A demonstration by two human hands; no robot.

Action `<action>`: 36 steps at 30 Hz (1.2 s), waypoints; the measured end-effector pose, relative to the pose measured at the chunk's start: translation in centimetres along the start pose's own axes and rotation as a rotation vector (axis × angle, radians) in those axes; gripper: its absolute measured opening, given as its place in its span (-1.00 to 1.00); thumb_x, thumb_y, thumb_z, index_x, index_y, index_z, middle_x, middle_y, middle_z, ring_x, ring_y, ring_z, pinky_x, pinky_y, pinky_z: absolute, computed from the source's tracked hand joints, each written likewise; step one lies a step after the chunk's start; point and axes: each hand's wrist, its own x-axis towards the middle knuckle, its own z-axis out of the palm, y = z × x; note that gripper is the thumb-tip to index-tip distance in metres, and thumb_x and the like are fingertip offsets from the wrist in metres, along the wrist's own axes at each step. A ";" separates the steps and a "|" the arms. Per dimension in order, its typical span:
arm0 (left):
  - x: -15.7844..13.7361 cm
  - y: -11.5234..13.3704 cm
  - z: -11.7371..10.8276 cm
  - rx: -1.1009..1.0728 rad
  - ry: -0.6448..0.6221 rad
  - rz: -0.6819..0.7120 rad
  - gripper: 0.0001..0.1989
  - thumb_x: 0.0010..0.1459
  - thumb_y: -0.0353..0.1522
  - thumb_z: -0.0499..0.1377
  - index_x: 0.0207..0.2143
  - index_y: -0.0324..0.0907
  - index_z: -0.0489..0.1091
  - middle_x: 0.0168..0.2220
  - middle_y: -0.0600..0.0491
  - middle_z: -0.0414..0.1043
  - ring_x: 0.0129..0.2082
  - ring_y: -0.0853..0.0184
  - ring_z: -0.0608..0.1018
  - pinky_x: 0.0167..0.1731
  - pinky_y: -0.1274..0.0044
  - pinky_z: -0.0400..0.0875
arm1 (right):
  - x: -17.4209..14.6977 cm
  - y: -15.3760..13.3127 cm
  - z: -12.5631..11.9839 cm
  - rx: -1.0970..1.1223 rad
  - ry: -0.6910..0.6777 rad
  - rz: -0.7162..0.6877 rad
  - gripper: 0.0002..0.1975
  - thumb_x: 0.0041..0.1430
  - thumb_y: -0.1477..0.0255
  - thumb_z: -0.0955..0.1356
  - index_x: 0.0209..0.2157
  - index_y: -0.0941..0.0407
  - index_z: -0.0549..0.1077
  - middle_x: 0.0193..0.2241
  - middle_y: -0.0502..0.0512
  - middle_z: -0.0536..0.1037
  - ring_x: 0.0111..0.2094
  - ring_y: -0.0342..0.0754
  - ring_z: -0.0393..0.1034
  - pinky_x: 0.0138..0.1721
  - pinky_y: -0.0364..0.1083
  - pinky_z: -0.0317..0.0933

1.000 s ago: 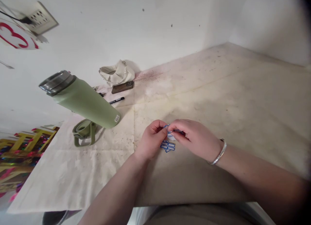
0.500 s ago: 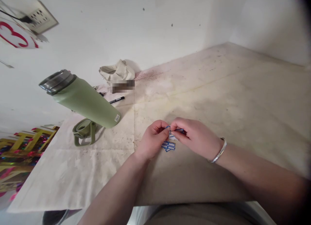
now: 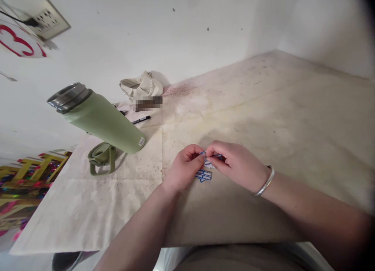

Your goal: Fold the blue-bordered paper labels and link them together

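Observation:
My left hand (image 3: 184, 167) is closed in a pinch, thumb against the fingers, on small white pieces with blue edges that look like labels. Right beside it, my right hand (image 3: 238, 163) pinches the same blue-edged labels, its fingertips almost touching the left ones. A silver bracelet (image 3: 265, 183) circles the right wrist. Just below the fingers more blue-edged labels (image 3: 205, 175) show, partly covered by my left hand; whether they hang from the held ones or lie on the cloth, I cannot tell. Both hands are low over the cloth-covered table (image 3: 258, 107).
A green tumbler (image 3: 107, 120) stands left of my hands, with its green lid (image 3: 101, 157) lying beside it. Behind are a black pen (image 3: 141, 120), a blurred-out item (image 3: 148, 103) and a cream pouch (image 3: 142, 85) with beads. A wall socket (image 3: 48, 20) is at upper left.

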 end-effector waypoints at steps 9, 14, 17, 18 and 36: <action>0.0 0.1 0.0 -0.014 -0.011 -0.016 -0.83 0.08 -0.29 0.18 -0.40 -0.24 0.33 -0.55 0.14 0.27 -0.57 0.52 0.30 -0.53 0.64 0.20 | 0.0 0.0 -0.1 0.010 -0.002 0.009 -0.91 0.12 0.53 0.25 -0.43 0.09 0.30 -0.56 -0.08 0.39 -0.58 -0.20 0.20 -0.50 -0.18 0.05; 0.0 0.0 0.0 -0.017 -0.018 -0.024 -0.82 0.08 -0.28 0.18 -0.39 -0.24 0.33 -0.55 0.14 0.28 -0.57 0.51 0.31 -0.52 0.63 0.22 | -0.1 0.0 -0.1 0.023 0.001 0.014 -0.91 0.12 0.54 0.25 -0.44 0.09 0.30 -0.55 -0.08 0.41 -0.56 -0.20 0.22 -0.50 -0.19 0.06; 0.0 0.0 0.1 -0.013 -0.018 -0.028 -0.81 0.08 -0.27 0.18 -0.39 -0.24 0.34 -0.55 0.14 0.28 -0.56 0.50 0.32 -0.52 0.62 0.23 | -0.1 0.0 -0.1 0.023 -0.003 0.015 -0.92 0.12 0.54 0.25 -0.43 0.09 0.31 -0.55 -0.08 0.41 -0.56 -0.20 0.22 -0.50 -0.19 0.06; 0.0 0.1 0.1 -0.013 -0.017 -0.033 -0.80 0.08 -0.26 0.18 -0.40 -0.24 0.34 -0.55 0.14 0.28 -0.56 0.50 0.32 -0.52 0.62 0.23 | -0.1 0.0 -0.1 0.022 -0.006 0.016 -0.92 0.11 0.54 0.25 -0.43 0.09 0.30 -0.55 -0.08 0.40 -0.56 -0.20 0.22 -0.50 -0.19 0.06; -0.1 0.3 0.2 -0.001 -0.016 -0.058 -0.77 0.07 -0.22 0.17 -0.42 -0.23 0.34 -0.58 0.14 0.28 -0.57 0.50 0.31 -0.52 0.62 0.21 | 0.0 0.0 -0.1 -0.003 -0.018 0.037 -0.92 0.10 0.54 0.26 -0.44 0.09 0.32 -0.54 -0.07 0.42 -0.55 -0.19 0.24 -0.49 -0.18 0.07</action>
